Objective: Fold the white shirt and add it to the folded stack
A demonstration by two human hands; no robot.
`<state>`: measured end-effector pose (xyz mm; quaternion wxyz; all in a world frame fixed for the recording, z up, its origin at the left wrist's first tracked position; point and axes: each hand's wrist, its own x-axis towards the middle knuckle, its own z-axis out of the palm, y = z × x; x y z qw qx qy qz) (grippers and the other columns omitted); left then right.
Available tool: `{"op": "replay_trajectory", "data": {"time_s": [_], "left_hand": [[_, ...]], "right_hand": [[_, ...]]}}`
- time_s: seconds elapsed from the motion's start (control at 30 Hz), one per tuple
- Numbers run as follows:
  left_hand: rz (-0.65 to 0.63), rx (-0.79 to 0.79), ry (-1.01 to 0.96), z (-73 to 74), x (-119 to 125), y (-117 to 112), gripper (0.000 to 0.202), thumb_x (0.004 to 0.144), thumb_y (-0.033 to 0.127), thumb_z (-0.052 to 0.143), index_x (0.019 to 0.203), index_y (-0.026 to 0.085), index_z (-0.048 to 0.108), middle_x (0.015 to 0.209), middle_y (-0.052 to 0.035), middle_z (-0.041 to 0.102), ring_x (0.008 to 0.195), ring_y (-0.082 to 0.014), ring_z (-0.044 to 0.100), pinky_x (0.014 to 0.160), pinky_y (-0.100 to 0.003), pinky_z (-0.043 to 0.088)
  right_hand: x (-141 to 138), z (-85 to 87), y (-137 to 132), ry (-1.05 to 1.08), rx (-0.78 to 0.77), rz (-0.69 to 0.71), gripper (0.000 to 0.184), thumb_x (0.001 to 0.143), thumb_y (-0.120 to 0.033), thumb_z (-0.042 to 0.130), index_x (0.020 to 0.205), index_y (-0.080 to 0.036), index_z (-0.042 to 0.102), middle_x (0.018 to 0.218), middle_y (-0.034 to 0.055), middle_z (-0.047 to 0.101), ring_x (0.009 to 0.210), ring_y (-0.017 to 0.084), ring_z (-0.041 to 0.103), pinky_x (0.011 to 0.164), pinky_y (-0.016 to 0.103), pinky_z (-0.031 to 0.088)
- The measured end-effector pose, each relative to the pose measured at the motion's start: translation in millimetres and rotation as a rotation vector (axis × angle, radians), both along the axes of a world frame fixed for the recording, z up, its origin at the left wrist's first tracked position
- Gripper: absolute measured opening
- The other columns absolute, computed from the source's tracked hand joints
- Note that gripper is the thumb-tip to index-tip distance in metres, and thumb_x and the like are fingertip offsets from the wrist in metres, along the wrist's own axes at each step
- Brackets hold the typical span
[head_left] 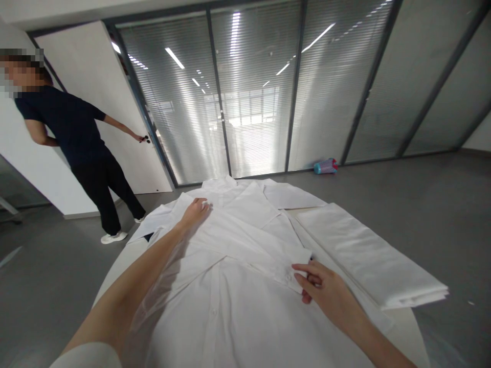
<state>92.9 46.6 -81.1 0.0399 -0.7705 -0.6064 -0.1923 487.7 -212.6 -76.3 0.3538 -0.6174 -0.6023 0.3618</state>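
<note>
A white long-sleeved button-front shirt [226, 286] lies spread over a round white table [407, 329], with one sleeve folded across its front. My left hand [196, 214] rests on the shirt's upper part, near the collar, and holds nothing. At the end of the folded sleeve, my right hand [320, 286] pinches the shirt cuff [291, 268] between thumb and fingers. A folded white garment [368, 255] lies on the table to the right of the shirt, close to my right hand, with its far end overhanging the table edge.
Another person [72, 133] in dark clothes stands beyond the table at the left, one hand at a white door [115, 102]. A teal and pink cylinder [325, 166] lies on the grey floor by a glass wall [257, 92] with blinds.
</note>
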Motion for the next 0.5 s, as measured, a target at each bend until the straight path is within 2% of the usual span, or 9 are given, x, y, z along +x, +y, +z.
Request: {"op": "replay_trajectory", "data": {"time_s": [0.1,0.17,0.33,0.5], "left_hand": [[0.156,0.004,0.054,-2.2,-21,-5,0.052,0.100,0.048,0.037,0.142,0.019,0.049,0.147,-0.0157,0.048,0.138,-0.0344,0.041,0.114,-0.052,0.029],[0.236,-0.069,0.125,-5.6,-32,-6,0.058,0.099,0.055,0.033,0.146,0.023,0.044,0.153,-0.0136,0.042,0.143,-0.0399,0.030,0.114,-0.060,0.021],[0.269,-0.244,0.184,-6.1,-39,1,0.070,0.095,0.065,0.028,0.151,0.023,0.038,0.160,-0.0136,0.031,0.145,-0.0463,0.021,0.113,-0.065,0.016],[0.262,-0.233,0.148,-2.9,-11,1,0.076,0.092,0.069,0.030,0.149,0.020,0.040,0.159,-0.0173,0.030,0.146,-0.0465,0.020,0.111,-0.067,0.017]], "right_hand": [[-2,4.4,-1,0.034,-0.015,-0.022,0.039,0.080,-0.048,0.052,0.096,-0.019,0.072,0.061,-0.0013,0.061,0.050,0.017,0.064,0.054,0.029,0.049],[-3,5.6,-1,0.058,-0.025,-0.029,0.038,0.079,-0.047,0.052,0.095,-0.020,0.072,0.061,-0.0012,0.062,0.048,0.017,0.063,0.053,0.029,0.049],[-1,1.4,1,0.066,-0.037,-0.025,0.038,0.077,-0.044,0.053,0.097,-0.019,0.072,0.060,-0.0013,0.062,0.049,0.017,0.063,0.055,0.029,0.049],[1,-4.3,2,0.042,-0.013,-0.011,0.037,0.078,-0.043,0.054,0.099,-0.018,0.073,0.059,-0.0012,0.061,0.050,0.018,0.063,0.055,0.029,0.049]]}}
